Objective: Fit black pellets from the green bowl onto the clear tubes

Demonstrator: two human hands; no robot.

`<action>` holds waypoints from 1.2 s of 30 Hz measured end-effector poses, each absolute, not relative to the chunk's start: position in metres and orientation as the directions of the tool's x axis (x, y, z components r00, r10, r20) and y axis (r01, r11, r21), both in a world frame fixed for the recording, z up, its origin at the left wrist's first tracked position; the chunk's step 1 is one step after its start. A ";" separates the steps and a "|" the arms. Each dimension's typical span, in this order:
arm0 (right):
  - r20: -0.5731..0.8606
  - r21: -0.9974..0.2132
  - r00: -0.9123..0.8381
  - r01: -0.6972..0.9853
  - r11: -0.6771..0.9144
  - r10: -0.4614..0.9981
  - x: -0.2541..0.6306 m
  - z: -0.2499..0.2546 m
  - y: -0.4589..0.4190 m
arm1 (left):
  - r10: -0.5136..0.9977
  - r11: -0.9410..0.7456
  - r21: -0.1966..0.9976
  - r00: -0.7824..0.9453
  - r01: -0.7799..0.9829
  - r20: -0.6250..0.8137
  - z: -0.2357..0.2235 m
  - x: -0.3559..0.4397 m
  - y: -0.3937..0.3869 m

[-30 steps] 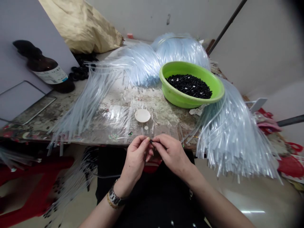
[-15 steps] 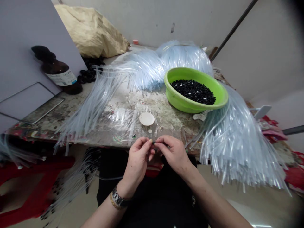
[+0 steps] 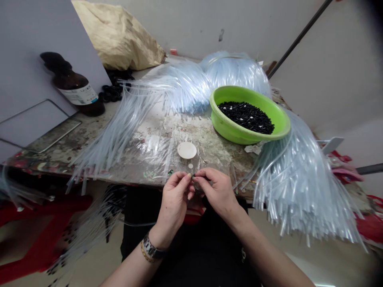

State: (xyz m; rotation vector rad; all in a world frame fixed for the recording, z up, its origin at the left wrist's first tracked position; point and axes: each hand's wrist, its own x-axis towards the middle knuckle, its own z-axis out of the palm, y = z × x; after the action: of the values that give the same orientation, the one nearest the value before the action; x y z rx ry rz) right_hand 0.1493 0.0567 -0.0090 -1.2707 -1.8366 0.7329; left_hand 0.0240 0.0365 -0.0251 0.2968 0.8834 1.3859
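Note:
My left hand [image 3: 176,195] and my right hand [image 3: 215,189] meet fingertip to fingertip just in front of the table edge, both closed in a pinch. Between them shows a small black piece [image 3: 193,175], pinched by my right thumb and forefinger. A thin clear plastic tube [image 3: 139,224] comes out on the left from behind my left hand, which appears to hold it; its end is hidden by the fingers. Just beyond my fingertips lie a small white dish [image 3: 187,150] and a white spot [image 3: 190,166].
A green basin [image 3: 249,137] of small black pieces stands at right. Bundles of clear tubes [image 3: 302,179] hang over the front edge and lie behind [image 3: 188,87]. At left are a brown bottle [image 3: 74,89], a wire frame [image 3: 60,135], a cloth sack [image 3: 119,36] and a red stool [image 3: 42,239].
The view has shifted slightly. Both hands stay together in nearly the same pose, the fingertips pressed a little closer around the small black piece.

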 end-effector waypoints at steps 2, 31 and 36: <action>0.287 -0.781 -0.223 0.509 0.363 0.931 0.150 -0.009 0.057 | 0.928 0.216 0.661 -0.059 -0.718 -0.368 -0.025 0.024 0.036; 0.133 -0.049 -0.621 0.774 0.631 0.772 0.165 0.026 0.152 | 0.930 0.320 0.867 -0.046 -0.381 -0.364 -0.028 -0.006 0.032; 0.028 0.155 -0.697 0.711 0.685 0.717 0.156 0.031 0.164 | 0.928 0.325 0.869 -0.052 -0.373 -0.369 -0.028 -0.007 0.031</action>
State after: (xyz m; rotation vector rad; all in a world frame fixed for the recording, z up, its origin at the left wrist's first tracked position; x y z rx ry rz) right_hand 0.1558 0.1639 0.0309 -1.2357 -2.9156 -0.2445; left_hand -0.0075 0.0315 -0.0277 0.6202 1.1712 1.1752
